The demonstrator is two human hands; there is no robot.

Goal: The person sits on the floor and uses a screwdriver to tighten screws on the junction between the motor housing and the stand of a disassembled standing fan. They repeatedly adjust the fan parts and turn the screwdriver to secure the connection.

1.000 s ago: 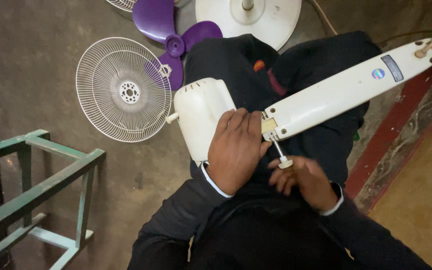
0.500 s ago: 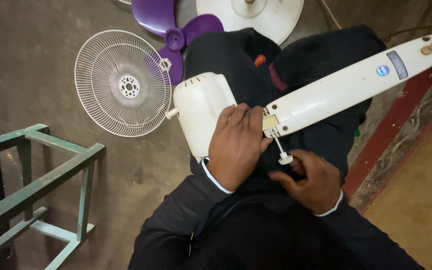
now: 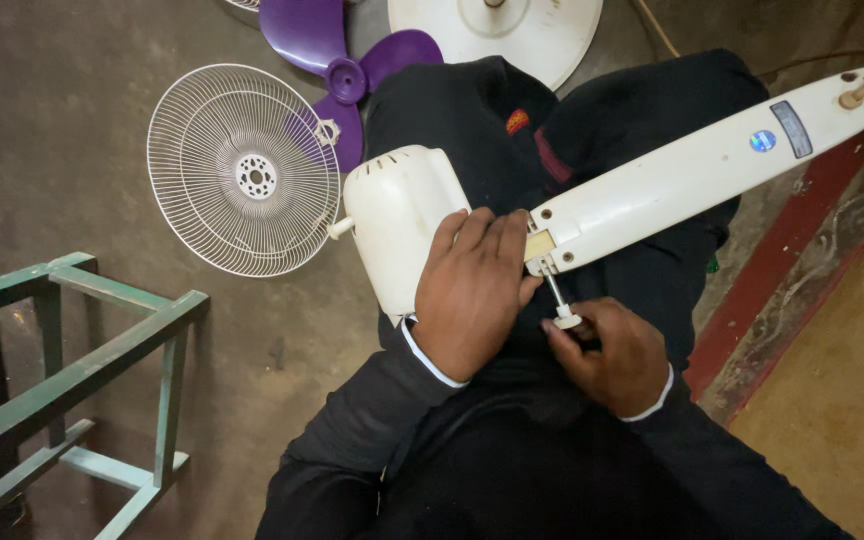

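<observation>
A cream fan motor housing lies across my lap, joined to a long white fan stand arm that runs up to the right. My left hand is clamped over the joint between housing and arm. My right hand pinches a small white knob on a thin metal rod that sticks out below the joint. I wear dark trousers and dark sleeves with white cuffs.
On the concrete floor lie a white wire fan guard, a purple fan blade and a round white fan base. A green metal frame stands at the left. A red-edged step runs along the right.
The view has shifted slightly. My right hand has turned on the knob and its fingers have moved a little; my left hand keeps its hold on the joint.
</observation>
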